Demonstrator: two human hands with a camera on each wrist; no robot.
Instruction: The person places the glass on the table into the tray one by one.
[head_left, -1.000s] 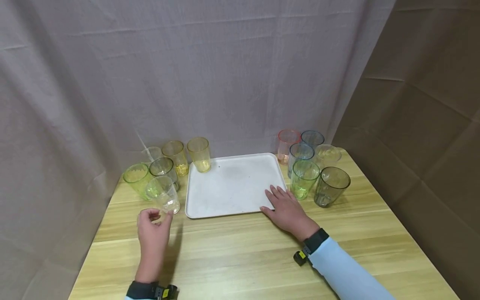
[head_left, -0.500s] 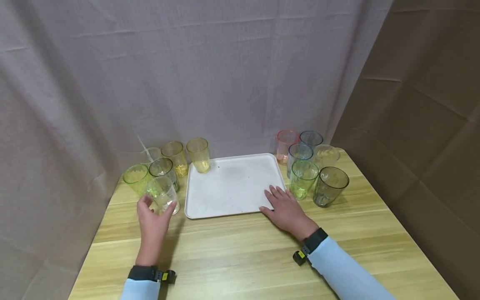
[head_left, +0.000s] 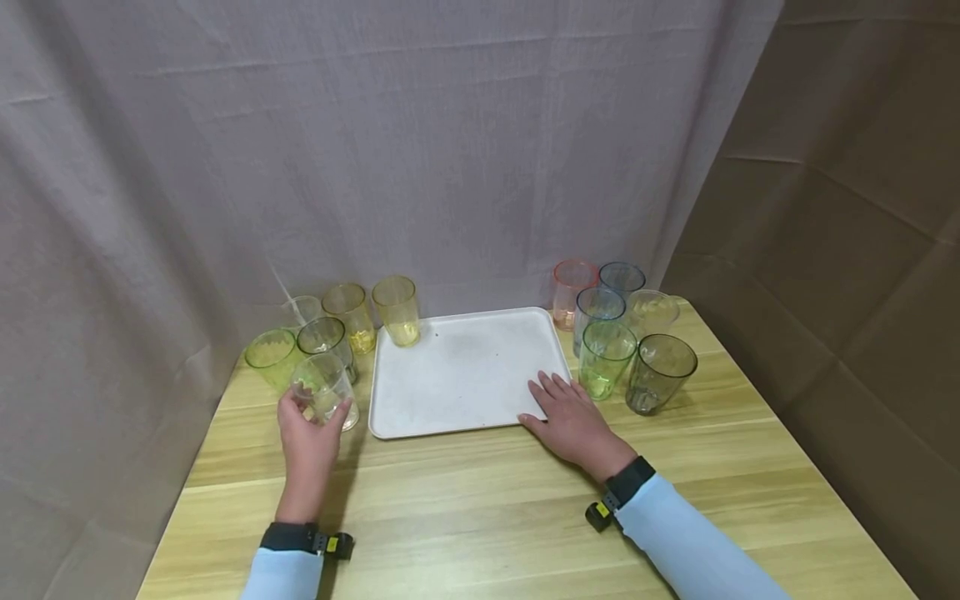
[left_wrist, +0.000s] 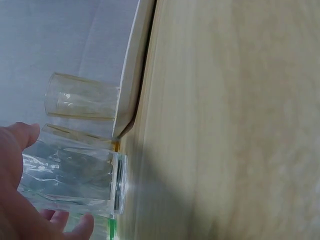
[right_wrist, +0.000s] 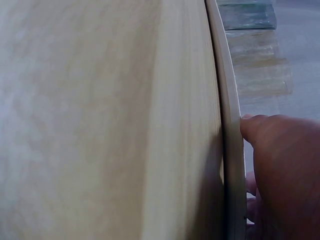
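My left hand point(head_left: 309, 442) grips a clear tumbler point(head_left: 330, 387) low on its sides, thumb on the right and fingers on the left. In the left wrist view that tumbler point(left_wrist: 70, 175) stands with its base close to the tabletop, between thumb and fingertips. A white tray point(head_left: 472, 383) lies at the middle of the table, with a yellow tumbler point(head_left: 396, 312) at its back left corner. My right hand point(head_left: 573, 425) rests with straight fingers on the tray's front right corner. In the right wrist view its thumb point(right_wrist: 250, 127) lies at the tray's rim.
Behind the held tumbler stand a lime green tumbler point(head_left: 268, 362), a grey one point(head_left: 324, 336), an amber one point(head_left: 348, 312) and a clear one. Right of the tray are several more, including green point(head_left: 606, 358), smoky grey point(head_left: 662, 375) and red-rimmed point(head_left: 574, 292). Grey cloth point(head_left: 480, 150) hangs behind.
My left hand has moved forward from in front of the clear tumbler, and its thumb and fingers have come round its sides. The right hand stays on the tray.
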